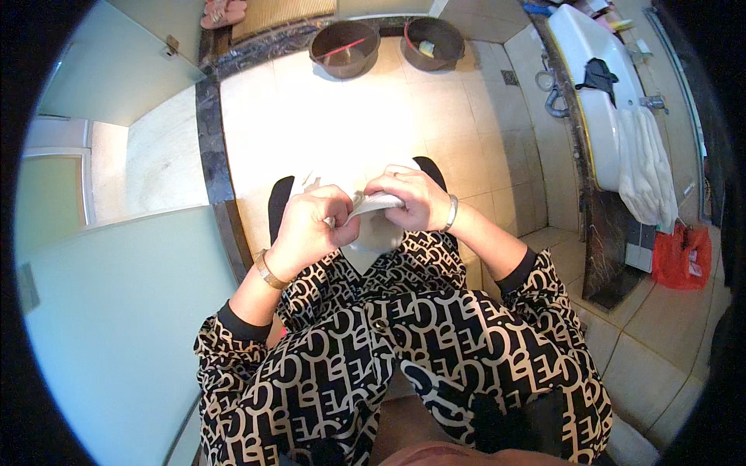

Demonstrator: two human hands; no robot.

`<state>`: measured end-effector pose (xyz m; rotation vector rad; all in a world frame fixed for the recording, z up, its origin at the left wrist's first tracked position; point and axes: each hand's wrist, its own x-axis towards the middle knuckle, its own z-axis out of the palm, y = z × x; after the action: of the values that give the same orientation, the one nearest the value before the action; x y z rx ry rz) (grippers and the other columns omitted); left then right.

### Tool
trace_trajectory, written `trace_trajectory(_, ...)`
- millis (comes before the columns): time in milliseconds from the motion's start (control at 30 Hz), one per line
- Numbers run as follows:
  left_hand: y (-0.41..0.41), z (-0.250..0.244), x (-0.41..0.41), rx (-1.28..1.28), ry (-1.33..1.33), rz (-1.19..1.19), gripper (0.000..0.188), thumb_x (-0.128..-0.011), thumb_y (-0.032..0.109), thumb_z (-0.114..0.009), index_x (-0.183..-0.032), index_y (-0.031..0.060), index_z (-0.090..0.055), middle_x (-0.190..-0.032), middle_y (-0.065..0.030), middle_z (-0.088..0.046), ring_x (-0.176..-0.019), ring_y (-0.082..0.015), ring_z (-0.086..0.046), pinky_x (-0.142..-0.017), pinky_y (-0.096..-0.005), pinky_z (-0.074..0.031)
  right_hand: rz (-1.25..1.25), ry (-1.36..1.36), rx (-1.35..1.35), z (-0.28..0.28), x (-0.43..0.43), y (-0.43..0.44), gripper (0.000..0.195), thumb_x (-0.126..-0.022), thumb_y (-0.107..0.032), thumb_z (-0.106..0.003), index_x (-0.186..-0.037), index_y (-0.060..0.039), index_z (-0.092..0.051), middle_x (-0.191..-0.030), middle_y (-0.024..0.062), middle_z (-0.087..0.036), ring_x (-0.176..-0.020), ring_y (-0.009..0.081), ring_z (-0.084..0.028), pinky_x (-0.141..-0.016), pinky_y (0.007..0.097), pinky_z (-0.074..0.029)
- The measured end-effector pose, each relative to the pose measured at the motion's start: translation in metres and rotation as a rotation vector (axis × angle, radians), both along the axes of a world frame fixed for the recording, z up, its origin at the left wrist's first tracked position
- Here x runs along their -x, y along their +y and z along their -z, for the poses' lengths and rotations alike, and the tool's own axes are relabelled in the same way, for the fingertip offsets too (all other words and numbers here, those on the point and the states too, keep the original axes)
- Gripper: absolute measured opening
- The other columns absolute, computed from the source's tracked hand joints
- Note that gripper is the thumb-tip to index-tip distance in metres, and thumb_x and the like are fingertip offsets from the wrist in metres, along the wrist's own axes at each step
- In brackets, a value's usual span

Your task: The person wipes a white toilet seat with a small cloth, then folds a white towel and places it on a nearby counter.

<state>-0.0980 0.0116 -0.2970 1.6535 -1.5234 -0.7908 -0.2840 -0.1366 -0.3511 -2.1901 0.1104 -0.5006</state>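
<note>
A piece of white fabric (pixel 382 201) is stretched between my two hands, above my lap. My left hand (pixel 317 218) pinches one end of it, fingers curled, with a gold-coloured watch or bracelet at the wrist. On the other side, my right hand (pixel 415 199) grips the cloth between thumb and fingers; a silver-coloured bangle circles that wrist. More pale material (pixel 377 234) hangs under the held edge. Strong glare washes out the part beyond my hands, so the item's full shape cannot be made out.
Two dark plastic basins (pixel 345 51) (pixel 432 45) stand on the tiled floor ahead. At right, white cloth (pixel 644 166) drapes over a washbasin (pixel 600 137), which also holds a black cloth (pixel 597 76). A red plastic bag (pixel 682 259) is below. Frosted glass (pixel 134 303) borders the left.
</note>
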Motion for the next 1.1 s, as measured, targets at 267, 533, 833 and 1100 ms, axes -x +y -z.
trace_trajectory(267,0.062,-0.018,0.046,0.033,0.158,0.039,0.024,-0.077,0.004,-0.075,-0.061,0.0033,-0.057,-0.078,-0.0054,-0.067,-0.070,-0.0161,-0.062,-0.066,-0.0273,-0.049,0.039,0.011,0.090,-0.030,0.059,0.049,0.036,-0.072,-0.001,-0.061,-0.107,-0.0083,-0.065,-0.099,0.0088,-0.069,-0.093,0.0277,-0.065,-0.087,0.0387,-0.050)
trace_trajectory(533,0.107,-0.013,0.032,0.152,0.169,-0.089,0.024,-0.075,0.002,-0.074,-0.062,0.0014,-0.055,-0.078,-0.0072,-0.067,-0.068,-0.0152,-0.061,-0.060,-0.0268,-0.048,-0.013,-0.178,0.185,-0.027,0.056,0.075,0.029,-0.071,0.006,-0.063,-0.098,-0.0049,-0.062,-0.104,0.0127,-0.070,-0.094,0.0283,-0.068,-0.082,0.0388,-0.052)
trace_trajectory(833,0.115,-0.027,0.046,0.079,0.122,-0.097,0.024,-0.077,0.000,-0.073,-0.061,0.0005,-0.055,-0.079,-0.0073,-0.067,-0.072,-0.0152,-0.062,-0.066,-0.0263,-0.048,0.138,-0.049,0.345,0.010,0.079,0.088,0.024,-0.075,-0.007,-0.069,-0.099,-0.0099,-0.068,-0.105,0.0050,-0.069,-0.098,0.0219,-0.065,-0.084,0.0338,-0.049)
trace_trajectory(1100,0.099,-0.044,0.073,0.081,-0.021,-0.076,0.024,-0.075,0.001,-0.074,-0.060,0.0010,-0.055,-0.077,-0.0071,-0.068,-0.069,-0.0159,-0.063,-0.064,-0.0268,-0.049,0.179,-0.003,0.259,0.056,0.092,0.100,0.028,-0.081,-0.018,-0.065,-0.108,-0.0098,-0.069,-0.123,0.0105,-0.063,-0.117,0.0268,-0.058,-0.095,0.0408,-0.044)
